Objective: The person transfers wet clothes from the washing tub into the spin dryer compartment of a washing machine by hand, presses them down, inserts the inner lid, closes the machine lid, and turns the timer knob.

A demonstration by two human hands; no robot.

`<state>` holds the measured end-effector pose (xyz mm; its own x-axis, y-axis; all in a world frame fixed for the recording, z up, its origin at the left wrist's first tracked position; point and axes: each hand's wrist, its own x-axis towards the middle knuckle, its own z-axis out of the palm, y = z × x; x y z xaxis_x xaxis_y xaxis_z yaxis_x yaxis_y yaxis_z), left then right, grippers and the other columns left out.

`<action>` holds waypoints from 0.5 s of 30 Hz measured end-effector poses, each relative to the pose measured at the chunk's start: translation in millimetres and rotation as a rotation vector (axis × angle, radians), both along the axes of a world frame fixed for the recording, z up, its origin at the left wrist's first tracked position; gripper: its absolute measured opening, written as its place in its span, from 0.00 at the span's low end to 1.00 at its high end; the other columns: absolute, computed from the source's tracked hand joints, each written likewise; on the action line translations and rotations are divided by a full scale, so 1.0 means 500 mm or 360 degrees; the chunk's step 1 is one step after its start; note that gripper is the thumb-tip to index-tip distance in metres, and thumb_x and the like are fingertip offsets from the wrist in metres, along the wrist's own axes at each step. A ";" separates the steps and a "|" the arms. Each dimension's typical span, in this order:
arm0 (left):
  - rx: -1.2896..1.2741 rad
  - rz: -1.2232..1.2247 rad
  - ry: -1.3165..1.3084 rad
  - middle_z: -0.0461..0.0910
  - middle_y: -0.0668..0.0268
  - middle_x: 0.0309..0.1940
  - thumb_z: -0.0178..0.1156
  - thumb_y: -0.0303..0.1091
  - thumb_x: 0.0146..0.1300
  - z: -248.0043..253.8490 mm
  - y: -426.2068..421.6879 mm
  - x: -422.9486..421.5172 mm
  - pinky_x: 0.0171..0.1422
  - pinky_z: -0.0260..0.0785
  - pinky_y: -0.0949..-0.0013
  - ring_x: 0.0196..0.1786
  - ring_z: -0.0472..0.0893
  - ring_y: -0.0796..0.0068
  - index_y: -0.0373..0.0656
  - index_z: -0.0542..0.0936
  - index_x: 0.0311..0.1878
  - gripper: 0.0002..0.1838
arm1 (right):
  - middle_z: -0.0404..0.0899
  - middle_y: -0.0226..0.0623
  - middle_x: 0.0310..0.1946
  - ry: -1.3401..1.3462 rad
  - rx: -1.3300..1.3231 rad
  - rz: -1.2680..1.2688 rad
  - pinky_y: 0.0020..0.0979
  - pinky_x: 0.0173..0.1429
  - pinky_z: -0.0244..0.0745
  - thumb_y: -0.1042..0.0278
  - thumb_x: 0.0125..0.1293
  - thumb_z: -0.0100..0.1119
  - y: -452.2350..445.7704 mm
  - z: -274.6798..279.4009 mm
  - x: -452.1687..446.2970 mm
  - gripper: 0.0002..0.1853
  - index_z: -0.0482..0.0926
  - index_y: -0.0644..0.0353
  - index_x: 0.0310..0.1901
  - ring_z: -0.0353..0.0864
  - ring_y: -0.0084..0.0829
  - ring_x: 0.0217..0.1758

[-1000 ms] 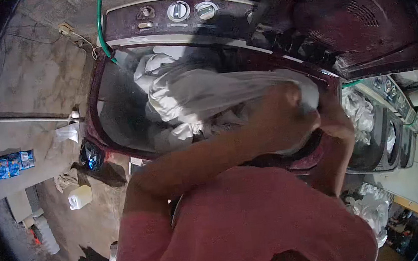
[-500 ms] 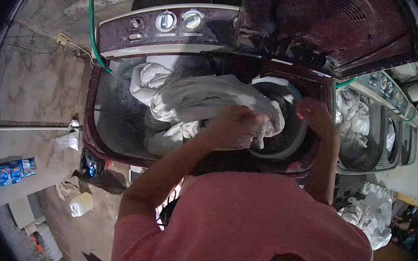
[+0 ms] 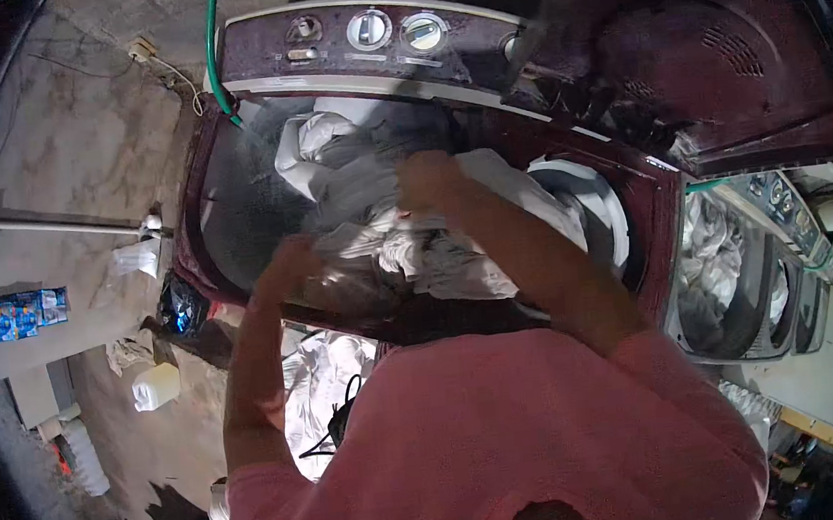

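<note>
A wet white cloth (image 3: 520,190) lies bunched from the wash tub (image 3: 221,209) across to the spin tub of a maroon twin-tub washing machine, covering part of the spin tub's opening. My right hand (image 3: 431,180) is on top of the middle of the cloth, its fingers curled in on the fabric. At the cloth's left side, over the front of the wash tub, is my left hand (image 3: 291,262); motion blur hides how its fingers are set. More white fabric (image 3: 311,150) rises in folds at the back of the wash tub.
A green hose (image 3: 215,59) runs into the wash tub's back left corner. The raised maroon lid (image 3: 708,61) stands at right. A second washer (image 3: 733,320) holding white laundry is beyond it. White laundry (image 3: 323,384) lies below, near a pale jug (image 3: 156,386).
Both my hands have moved left, from around the spin tub to over the wash tub. The cloth's right end now spreads wider over the spin tub. The view has shifted slightly.
</note>
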<state>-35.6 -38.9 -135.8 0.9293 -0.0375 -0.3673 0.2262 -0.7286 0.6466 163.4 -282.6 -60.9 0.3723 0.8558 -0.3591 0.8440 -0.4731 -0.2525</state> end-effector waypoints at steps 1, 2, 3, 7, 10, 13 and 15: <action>-0.0087 0.0042 0.0048 0.75 0.58 0.41 0.69 0.43 0.47 0.028 0.003 0.008 0.48 0.69 0.64 0.44 0.76 0.64 0.37 0.72 0.48 0.28 | 0.80 0.44 0.37 0.0096 -0.0136 0.0040 0.44 0.43 0.73 0.51 0.49 0.64 0.001 -0.019 0.014 0.30 0.75 0.64 0.49 0.79 0.43 0.38; -0.0173 0.0084 0.0094 0.73 0.57 0.45 0.71 0.43 0.46 0.057 0.005 0.012 0.50 0.68 0.63 0.47 0.75 0.63 0.38 0.70 0.52 0.32 | 0.80 0.44 0.36 0.0189 -0.0272 0.0079 0.43 0.41 0.75 0.51 0.48 0.64 -0.001 -0.024 0.022 0.30 0.75 0.64 0.50 0.80 0.45 0.37; -0.0258 0.0126 0.0137 0.72 0.56 0.49 0.72 0.42 0.45 0.089 0.007 0.012 0.52 0.68 0.63 0.49 0.74 0.62 0.38 0.68 0.56 0.37 | 0.80 0.44 0.36 0.0184 -0.0276 0.0087 0.43 0.41 0.75 0.51 0.48 0.64 -0.010 -0.003 0.010 0.30 0.75 0.64 0.50 0.80 0.45 0.37; -0.0441 0.0297 -0.0208 0.67 0.56 0.61 0.75 0.44 0.36 0.204 -0.089 0.048 0.61 0.64 0.60 0.58 0.71 0.53 0.43 0.58 0.68 0.54 | 0.81 0.45 0.35 0.0091 0.0023 0.0046 0.44 0.40 0.74 0.58 0.51 0.61 -0.082 0.142 -0.022 0.21 0.75 0.60 0.45 0.80 0.46 0.35; 0.0213 -0.0313 -0.1119 0.67 0.55 0.60 0.78 0.41 0.32 0.128 -0.176 0.106 0.61 0.62 0.59 0.60 0.69 0.54 0.42 0.58 0.67 0.56 | 0.81 0.45 0.35 0.0140 -0.0154 -0.0155 0.43 0.41 0.73 0.59 0.52 0.61 -0.149 0.276 -0.034 0.17 0.74 0.59 0.41 0.80 0.45 0.35; -0.0232 0.0043 -0.0734 0.71 0.53 0.56 0.72 0.38 0.39 0.171 -0.296 0.151 0.57 0.64 0.58 0.57 0.72 0.55 0.39 0.65 0.63 0.44 | 0.80 0.45 0.35 0.0098 -0.0361 -0.0325 0.40 0.40 0.72 0.64 0.51 0.60 -0.206 0.431 -0.060 0.15 0.74 0.59 0.40 0.80 0.42 0.35; -0.0619 0.0358 -0.0667 0.76 0.52 0.48 0.68 0.34 0.40 0.178 -0.380 0.158 0.52 0.68 0.60 0.49 0.76 0.57 0.36 0.70 0.58 0.36 | 0.81 0.44 0.35 0.0101 -0.0174 -0.0424 0.38 0.39 0.71 0.68 0.47 0.59 -0.280 0.465 -0.058 0.19 0.75 0.57 0.44 0.80 0.40 0.34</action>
<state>43.6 -228.8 -46.8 0.9925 0.1182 0.0323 0.0159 -0.3854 0.9226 134.5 -422.6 171.5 0.5524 0.6859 -0.4737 0.6707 -0.7032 -0.2361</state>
